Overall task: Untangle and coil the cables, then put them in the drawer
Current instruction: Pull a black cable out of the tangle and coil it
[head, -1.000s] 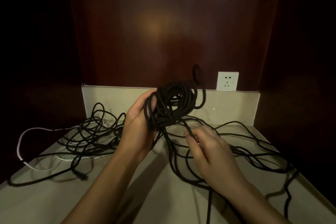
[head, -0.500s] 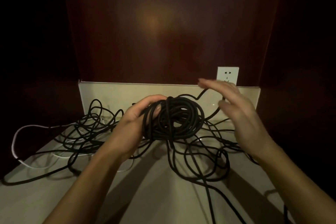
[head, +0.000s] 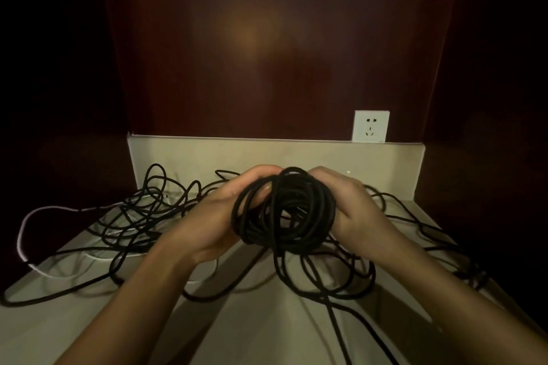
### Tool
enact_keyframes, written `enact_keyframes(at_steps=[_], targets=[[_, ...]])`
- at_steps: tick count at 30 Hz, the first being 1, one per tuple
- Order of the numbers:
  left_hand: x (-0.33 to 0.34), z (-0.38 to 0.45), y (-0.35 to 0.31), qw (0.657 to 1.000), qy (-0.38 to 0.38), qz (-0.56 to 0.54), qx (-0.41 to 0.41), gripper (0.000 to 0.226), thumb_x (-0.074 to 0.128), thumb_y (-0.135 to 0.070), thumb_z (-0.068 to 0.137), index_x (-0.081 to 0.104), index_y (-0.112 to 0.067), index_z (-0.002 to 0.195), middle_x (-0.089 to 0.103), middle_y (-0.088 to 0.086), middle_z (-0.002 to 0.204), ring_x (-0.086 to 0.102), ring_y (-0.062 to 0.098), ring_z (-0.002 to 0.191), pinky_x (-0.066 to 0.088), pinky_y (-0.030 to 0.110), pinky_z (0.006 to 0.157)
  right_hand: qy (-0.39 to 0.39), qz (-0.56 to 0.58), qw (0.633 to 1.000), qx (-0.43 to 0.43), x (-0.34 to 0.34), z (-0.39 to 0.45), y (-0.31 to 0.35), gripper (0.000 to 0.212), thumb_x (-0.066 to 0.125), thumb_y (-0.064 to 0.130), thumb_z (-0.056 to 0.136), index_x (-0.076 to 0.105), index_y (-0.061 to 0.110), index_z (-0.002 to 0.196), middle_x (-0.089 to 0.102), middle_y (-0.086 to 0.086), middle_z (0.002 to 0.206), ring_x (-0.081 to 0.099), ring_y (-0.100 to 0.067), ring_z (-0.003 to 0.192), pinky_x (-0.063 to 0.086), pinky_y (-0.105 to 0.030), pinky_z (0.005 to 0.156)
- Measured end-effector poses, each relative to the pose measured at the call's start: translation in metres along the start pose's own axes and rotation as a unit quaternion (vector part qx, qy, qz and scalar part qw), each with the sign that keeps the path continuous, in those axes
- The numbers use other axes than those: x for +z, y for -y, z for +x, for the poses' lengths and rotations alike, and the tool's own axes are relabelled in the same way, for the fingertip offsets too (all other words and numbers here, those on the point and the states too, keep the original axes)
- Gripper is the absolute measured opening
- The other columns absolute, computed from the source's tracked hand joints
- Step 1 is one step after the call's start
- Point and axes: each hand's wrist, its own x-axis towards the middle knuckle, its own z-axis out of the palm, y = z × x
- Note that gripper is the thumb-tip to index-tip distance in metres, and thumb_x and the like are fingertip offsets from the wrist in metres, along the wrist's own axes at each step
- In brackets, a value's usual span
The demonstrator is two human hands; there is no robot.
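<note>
A thick coil of black cable (head: pixel 284 210) hangs above the beige counter (head: pixel 252 320) between both hands. My left hand (head: pixel 216 216) grips its left side, fingers curled through the loops. My right hand (head: pixel 350 207) holds the right side, fingers wrapped over the top. Loose black cable (head: pixel 326 281) trails from the coil down onto the counter in slack loops. A second tangle of black cable (head: pixel 142 213) lies at the left, mixed with a white cable (head: pixel 26 222). No drawer is in view.
A low beige backsplash (head: pixel 207 154) closes the counter's far side, with a white wall socket (head: pixel 370 126) above it at the right. Dark wood panels (head: pixel 267 38) rise behind. More black cable (head: pixel 430 231) sprawls toward the right edge.
My right hand, raised and open beside the coil half a second ago, has come down and closed on the coil's right side. The left hand keeps its grip.
</note>
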Motion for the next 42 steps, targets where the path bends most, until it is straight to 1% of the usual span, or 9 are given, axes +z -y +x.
enact_keyframes(at_steps=[6, 12, 18, 23, 26, 30, 34, 37, 42], targets=[[-0.010, 0.005, 0.005, 0.997, -0.006, 0.068, -0.031, 0.025, 0.054, -0.028, 0.100, 0.066, -0.020, 0.120, 0.072, 0.005, 0.109, 0.070, 0.015, 0.096, 0.056, 0.023, 0.075, -0.036, -0.162, 0.986, -0.020, -0.036, 0.014, -0.010, 0.032, 0.043, 0.041, 0.100, 0.066, 0.025, 0.114, 0.058, 0.027, 0.073, 0.058, -0.002, 0.068, 0.043, -0.023, 0.064], [0.001, 0.016, 0.024, 0.965, 0.000, 0.262, 0.014, 0.021, 0.055, -0.041, 0.098, 0.069, -0.026, 0.105, 0.071, -0.003, 0.089, 0.066, 0.014, 0.078, 0.053, 0.033, 0.068, 0.078, 0.123, 0.979, 0.144, -0.006, 0.006, 0.001, 0.034, 0.041, 0.026, 0.091, 0.068, 0.013, 0.106, 0.069, 0.002, 0.098, 0.063, -0.011, 0.099, 0.047, -0.025, 0.091], [0.007, 0.015, 0.023, 0.737, -0.037, 0.671, 0.081, 0.047, 0.018, -0.052, 0.094, 0.054, -0.038, 0.121, 0.045, -0.019, 0.078, 0.043, 0.010, 0.094, 0.026, 0.046, 0.103, 0.136, -0.073, 0.973, 0.170, -0.001, 0.016, -0.004, 0.018, 0.043, 0.029, 0.101, 0.058, 0.023, 0.095, 0.061, 0.005, 0.089, 0.057, -0.014, 0.087, 0.046, -0.037, 0.081], [-0.002, 0.013, 0.021, 0.954, 0.021, 0.295, 0.056, 0.021, 0.052, -0.032, 0.102, 0.068, -0.021, 0.111, 0.071, 0.002, 0.100, 0.068, 0.018, 0.097, 0.054, 0.035, 0.083, 0.181, 0.268, 0.913, 0.249, -0.032, 0.029, -0.009, 0.012, 0.062, 0.013, 0.093, 0.054, 0.007, 0.100, 0.040, -0.001, 0.069, 0.033, -0.005, 0.052, 0.021, -0.019, 0.045], [0.005, 0.006, 0.011, 0.994, 0.003, 0.099, 0.041, 0.023, 0.059, -0.035, 0.095, 0.075, -0.025, 0.107, 0.074, 0.003, 0.105, 0.070, 0.017, 0.100, 0.055, 0.027, 0.083, 0.134, 0.426, 0.861, 0.242, -0.030, 0.029, -0.015, 0.021, 0.068, 0.013, 0.085, 0.055, 0.002, 0.097, 0.038, -0.013, 0.078, 0.035, -0.010, 0.055, 0.021, -0.018, 0.047], [0.020, 0.011, 0.010, 0.990, -0.084, -0.073, 0.083, 0.017, 0.060, -0.020, 0.094, 0.075, -0.022, 0.102, 0.073, 0.000, 0.088, 0.070, 0.010, 0.079, 0.054, 0.021, 0.064, -0.014, 0.399, 0.873, 0.281, 0.021, 0.012, 0.001, 0.014, 0.058, 0.014, 0.095, 0.071, 0.015, 0.094, 0.051, -0.014, 0.069, 0.042, -0.020, 0.053, 0.032, -0.025, 0.049], [0.022, 0.018, 0.018, 0.970, -0.171, -0.133, 0.107, 0.033, 0.047, -0.018, 0.104, 0.056, -0.012, 0.135, 0.070, 0.012, 0.121, 0.067, 0.024, 0.107, 0.058, 0.030, 0.080, -0.048, 0.148, 0.961, 0.228, 0.060, -0.014, 0.013, 0.024, 0.038, 0.025, 0.106, 0.058, 0.038, 0.104, 0.054, -0.002, 0.062, 0.050, -0.017, 0.053, 0.041, -0.041, 0.054], [0.023, 0.018, 0.021, 0.959, -0.225, 0.003, 0.172, 0.032, 0.049, -0.019, 0.103, 0.060, -0.016, 0.133, 0.071, -0.001, 0.121, 0.067, 0.012, 0.114, 0.056, 0.025, 0.086, 0.073, -0.143, 0.974, 0.161, 0.070, -0.037, 0.011, 0.025, 0.032, 0.034, 0.106, 0.038, 0.030, 0.130, 0.065, -0.005, 0.082, 0.062, -0.028, 0.079, 0.040, -0.041, 0.063], [0.007, 0.021, 0.029, 0.842, -0.307, 0.351, 0.272, 0.022, 0.052, -0.012, 0.104, 0.065, -0.015, 0.122, 0.069, -0.015, 0.096, 0.064, -0.006, 0.084, 0.045, 0.009, 0.073, 0.070, -0.168, 0.976, 0.116, 0.042, -0.047, 0.009, 0.016, 0.040, 0.041, 0.102, 0.050, 0.030, 0.098, 0.062, 0.006, 0.075, 0.060, -0.016, 0.074, 0.048, -0.041, 0.070]])
